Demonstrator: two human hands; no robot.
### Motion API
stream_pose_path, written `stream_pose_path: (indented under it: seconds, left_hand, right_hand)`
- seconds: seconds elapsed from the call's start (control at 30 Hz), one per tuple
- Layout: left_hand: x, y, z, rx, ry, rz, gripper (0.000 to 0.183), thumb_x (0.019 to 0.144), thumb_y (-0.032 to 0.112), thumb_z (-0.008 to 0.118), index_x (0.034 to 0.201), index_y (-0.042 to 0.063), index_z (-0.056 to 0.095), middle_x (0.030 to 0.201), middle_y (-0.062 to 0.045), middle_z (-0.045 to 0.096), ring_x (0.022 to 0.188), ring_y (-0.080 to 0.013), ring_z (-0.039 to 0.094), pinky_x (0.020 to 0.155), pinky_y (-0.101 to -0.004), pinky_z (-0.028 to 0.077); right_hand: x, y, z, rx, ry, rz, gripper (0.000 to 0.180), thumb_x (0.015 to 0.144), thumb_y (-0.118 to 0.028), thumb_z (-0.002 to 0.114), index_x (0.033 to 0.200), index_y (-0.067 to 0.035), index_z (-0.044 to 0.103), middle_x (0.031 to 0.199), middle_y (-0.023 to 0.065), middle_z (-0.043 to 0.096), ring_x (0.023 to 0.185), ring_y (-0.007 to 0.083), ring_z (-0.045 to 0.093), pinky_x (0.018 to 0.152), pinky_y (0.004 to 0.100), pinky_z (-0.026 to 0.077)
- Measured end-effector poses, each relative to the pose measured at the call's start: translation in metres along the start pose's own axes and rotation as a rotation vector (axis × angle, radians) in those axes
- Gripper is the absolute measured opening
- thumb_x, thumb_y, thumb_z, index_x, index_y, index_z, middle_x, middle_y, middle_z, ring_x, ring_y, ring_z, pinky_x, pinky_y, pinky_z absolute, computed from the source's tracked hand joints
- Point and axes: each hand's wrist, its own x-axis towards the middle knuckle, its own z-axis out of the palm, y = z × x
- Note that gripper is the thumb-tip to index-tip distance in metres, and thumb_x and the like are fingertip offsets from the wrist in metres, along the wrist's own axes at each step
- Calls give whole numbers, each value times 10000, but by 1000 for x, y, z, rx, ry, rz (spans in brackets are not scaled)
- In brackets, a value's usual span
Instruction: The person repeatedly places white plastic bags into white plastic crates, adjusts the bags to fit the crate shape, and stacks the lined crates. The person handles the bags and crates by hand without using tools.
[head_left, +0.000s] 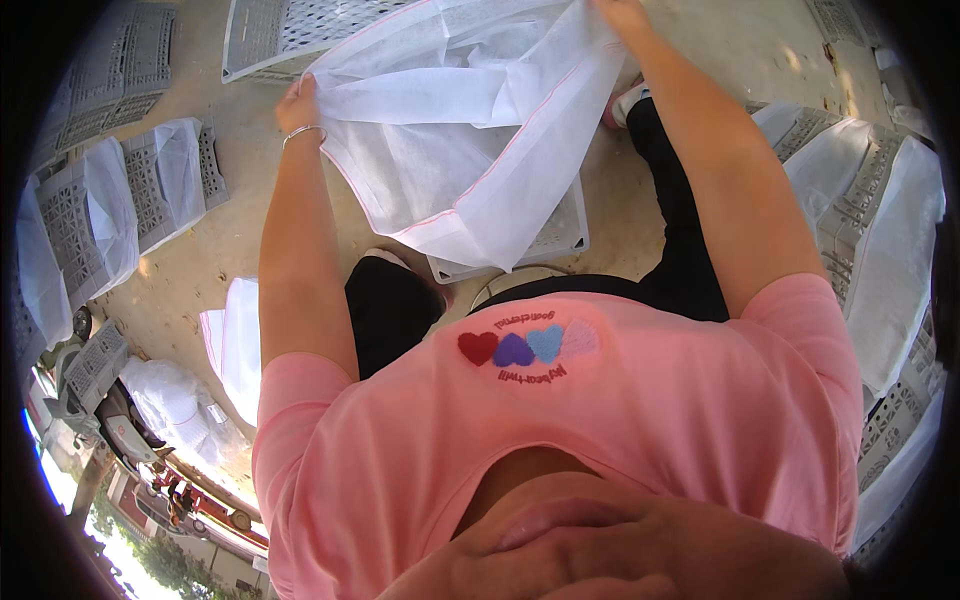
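A thin white fabric liner (420, 165) with pink-stitched edges is stretched between my two hands. My left hand (298, 105) grips its left edge, thumb uppermost, with a bracelet at the wrist. At the top of the view my right hand (626, 16) holds the upper right edge, its fingers partly cut off by the frame. The liner hangs in folds, its lower corner pointing towards me. Beneath it a pale plastic crate (562, 229) stands on the floor between my legs, mostly hidden by the fabric.
Another perforated crate (330, 26) lies just beyond the liner. Crates draped with white fabric stand in rows at left (142, 184) and right (844, 180). White fabric (238, 345) and a clear plastic-wrapped bundle (180, 409) lie at lower left, near a parked scooter (124, 427).
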Motion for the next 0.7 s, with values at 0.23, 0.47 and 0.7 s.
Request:
stream_pose_path:
  seconds: [0.23, 0.47, 0.7]
  left_hand:
    - [-12, -85, 66, 360, -221, -174, 435, 870, 341, 665, 1114, -18, 688, 969, -151, 719, 833, -222, 659, 784, -341, 512]
    - [-35, -124, 93, 235, -251, -219, 397, 816, 333, 688, 1076, 32, 694, 1085, -190, 689, 966, -325, 670, 819, -400, 517]
    - [-135, 29, -16, -88, -525, 607, 374, 921, 377, 596, 1075, 47, 686, 1060, -146, 671, 973, -300, 619, 857, -390, 491]
  right_hand:
    - [9, 34, 75, -644, -209, 93, 415, 914, -410, 533, 1143, -104, 698, 1181, 143, 667, 1056, 329, 647, 893, 424, 508]
    - [-46, 134, 142, -292, -133, 74, 438, 878, -369, 574, 1234, -122, 638, 1232, 151, 641, 1152, 334, 602, 938, 457, 476]
    - [-177, 9, 46, -278, 300, -925, 264, 796, -186, 700, 1009, -69, 596, 993, 139, 634, 945, 340, 604, 865, 431, 459]
